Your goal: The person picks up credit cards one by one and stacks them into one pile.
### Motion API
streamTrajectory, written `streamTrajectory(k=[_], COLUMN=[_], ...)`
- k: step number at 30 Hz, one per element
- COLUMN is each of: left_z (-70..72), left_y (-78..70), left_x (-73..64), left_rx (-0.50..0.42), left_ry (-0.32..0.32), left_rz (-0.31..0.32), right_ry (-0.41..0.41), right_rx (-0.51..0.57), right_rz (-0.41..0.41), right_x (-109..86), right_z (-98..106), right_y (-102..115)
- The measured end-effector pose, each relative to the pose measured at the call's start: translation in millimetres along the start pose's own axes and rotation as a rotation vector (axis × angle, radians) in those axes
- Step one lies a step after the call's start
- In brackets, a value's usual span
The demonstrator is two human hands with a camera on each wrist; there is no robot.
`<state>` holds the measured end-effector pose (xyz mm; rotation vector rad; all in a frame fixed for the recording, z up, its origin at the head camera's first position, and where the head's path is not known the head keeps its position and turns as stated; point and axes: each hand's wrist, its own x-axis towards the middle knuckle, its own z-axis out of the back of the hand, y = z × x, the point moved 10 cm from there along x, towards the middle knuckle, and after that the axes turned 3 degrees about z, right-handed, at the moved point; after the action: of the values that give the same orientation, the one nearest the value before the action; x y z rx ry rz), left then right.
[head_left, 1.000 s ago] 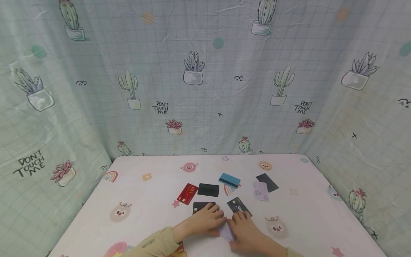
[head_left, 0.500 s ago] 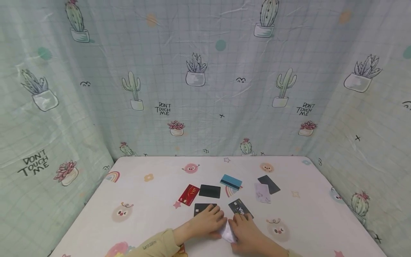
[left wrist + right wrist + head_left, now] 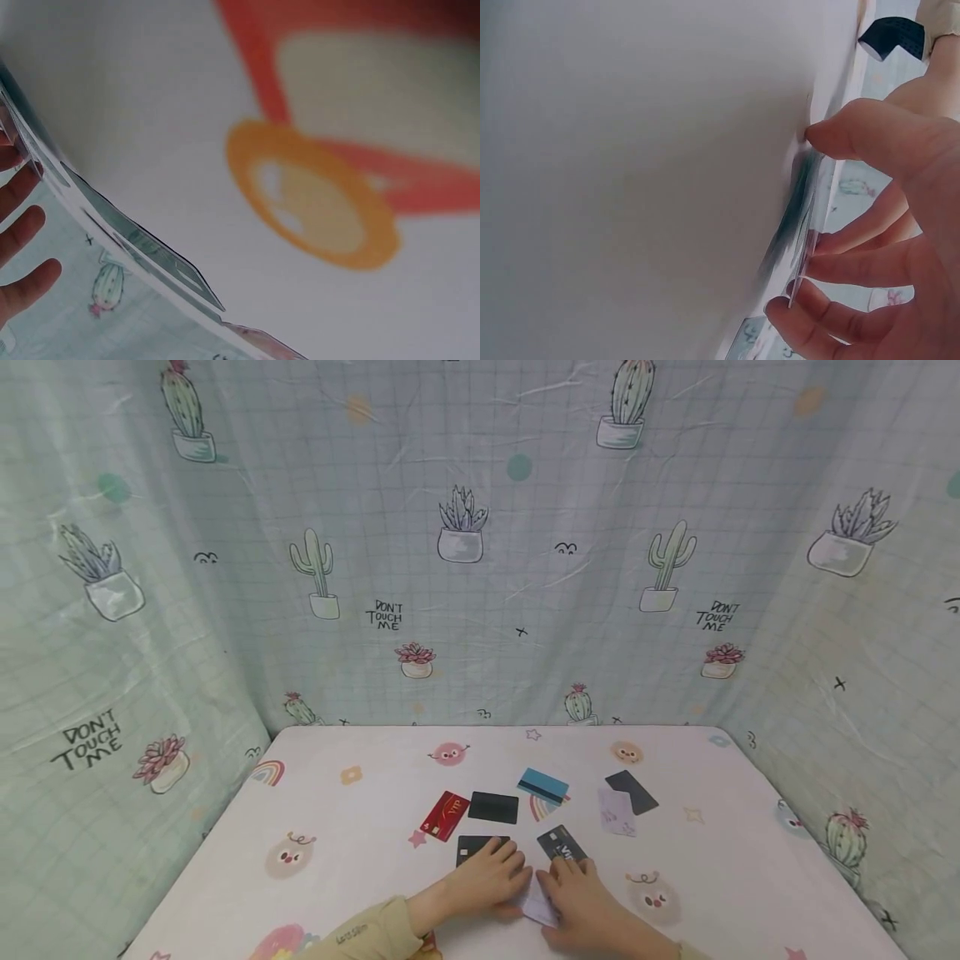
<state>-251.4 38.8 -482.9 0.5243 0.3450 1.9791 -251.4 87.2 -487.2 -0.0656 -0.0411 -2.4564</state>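
A pale lilac card point(image 3: 538, 906) lies between the two hands at the table's near middle. My right hand point(image 3: 583, 900) holds its right side, thumb at the near edge and fingers at the far edge; the right wrist view shows this pinch on the card point(image 3: 802, 217). From the other side my left hand point(image 3: 487, 878) grips the card's left side, though its thumb is mostly hidden. Beyond the left fingers lies a black card point(image 3: 474, 847), partly covered by the hand. A dark VIP card point(image 3: 558, 842) sits just past the right fingertips.
Farther back lie a red VIP card point(image 3: 446, 816), a black card point(image 3: 492, 807) and a blue striped card point(image 3: 543, 785). To the right, another lilac card point(image 3: 617, 812) overlaps a dark card point(image 3: 633, 791). Cactus-print curtains point(image 3: 480, 593) enclose the table point(image 3: 360, 827).
Both hands stay around the lilac card, with slight finger shifts; its visible face tilts and flattens a little. The other cards keep their arrangement while the head view shifts slightly.
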Motion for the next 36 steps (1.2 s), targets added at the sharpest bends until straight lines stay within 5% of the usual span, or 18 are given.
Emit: streamTrajectory(k=[10,19,25,36], left_z=[0.4,0.0,1.3,10.7], left_y=[3.3,10.7,14.2,20.9], left_x=[-1.0,-1.0,-5.2,-13.2], left_rx=[-0.004,-0.060,-0.096,-0.139], left_ry=[0.003,0.076,0.117,0.100], left_rz=[0.044,0.095,0.137,0.192], right_ry=[0.018,-0.094,-0.024,-0.083], right_rx=[0.045,0.001,0.034,-0.005], right_rz=[-0.048,-0.037,-0.073,-0.043], right_x=[0.2,-0.9,1.1,2.7], right_z=[-1,11,7,14], right_y=[-6,-8,-12,-13])
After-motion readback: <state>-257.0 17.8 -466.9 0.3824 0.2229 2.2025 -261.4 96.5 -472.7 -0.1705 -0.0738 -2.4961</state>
